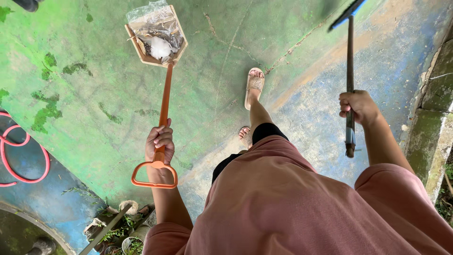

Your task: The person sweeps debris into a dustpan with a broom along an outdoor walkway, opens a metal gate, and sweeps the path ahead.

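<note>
My left hand (159, 141) grips the long orange handle of a dustpan (164, 97), just above its triangular end loop. The pan head (155, 35) hangs over the green floor and carries crumpled clear plastic and a white lump. My right hand (358, 106) is closed around a dark broom stick (350, 56) whose blue head is cut off at the top edge. My sandalled foot (254, 85) steps forward between the two tools.
The painted concrete floor (94, 85) is green with cracks and turns blue at right. A red hose (21, 158) coils at left. A mossy raised kerb (436, 113) runs along the right. Pipes and weeds (120, 226) sit at bottom left.
</note>
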